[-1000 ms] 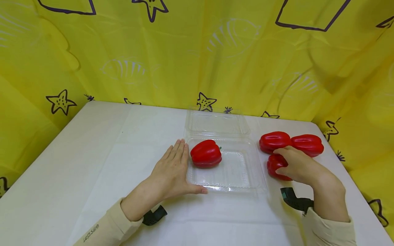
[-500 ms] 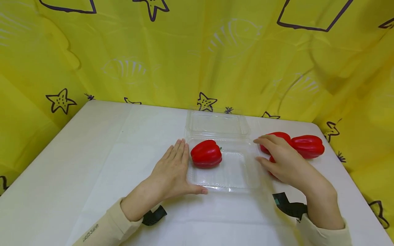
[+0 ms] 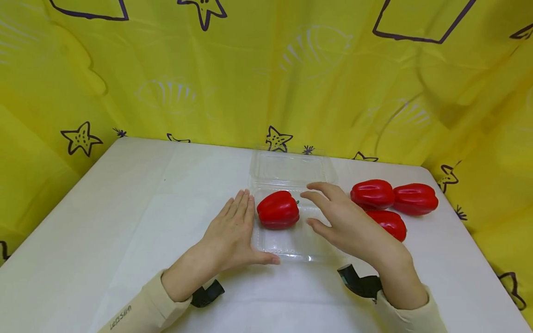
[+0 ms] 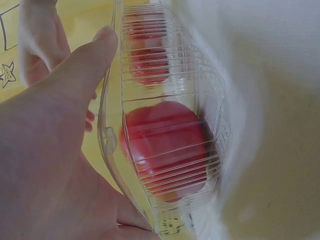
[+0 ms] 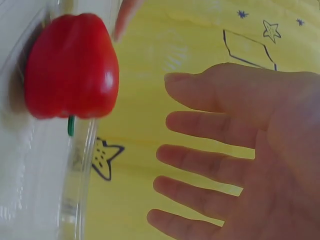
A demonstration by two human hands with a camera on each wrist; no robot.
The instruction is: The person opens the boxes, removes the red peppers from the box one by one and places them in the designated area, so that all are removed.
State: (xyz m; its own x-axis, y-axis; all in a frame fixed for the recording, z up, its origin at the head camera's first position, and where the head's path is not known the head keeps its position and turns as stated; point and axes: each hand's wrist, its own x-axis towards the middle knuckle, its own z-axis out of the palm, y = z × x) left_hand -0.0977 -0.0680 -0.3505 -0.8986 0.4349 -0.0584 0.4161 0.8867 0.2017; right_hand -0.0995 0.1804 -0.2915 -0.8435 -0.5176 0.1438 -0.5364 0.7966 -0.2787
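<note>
A red bell pepper (image 3: pixel 278 210) with a green stem lies in the left part of a clear plastic clamshell container (image 3: pixel 287 255). My left hand (image 3: pixel 231 233) rests along the container's left edge with straight fingers, its thumb at the front left corner. Over the container's right part, to the right of the pepper, hovers my right hand (image 3: pixel 354 226), fingers spread and holding nothing. The right wrist view shows that hand's (image 5: pixel 225 145) fingers pointing toward the pepper (image 5: pixel 72 67), with a gap between. Through the ridged side wall, the left wrist view shows the pepper (image 4: pixel 167 150) inside.
The container's lid (image 3: pixel 291 169) is folded back toward the yellow curtain (image 3: pixel 233 92). On the white table (image 3: pixel 125 222) at right lie more red peppers: one at back (image 3: pixel 372 194), one far right (image 3: pixel 415 199), one in front (image 3: pixel 389 223) partly behind my right hand.
My right hand has let go of the front right pepper and moved left over the container. That pepper remains on the table. The left hand has stayed in place.
</note>
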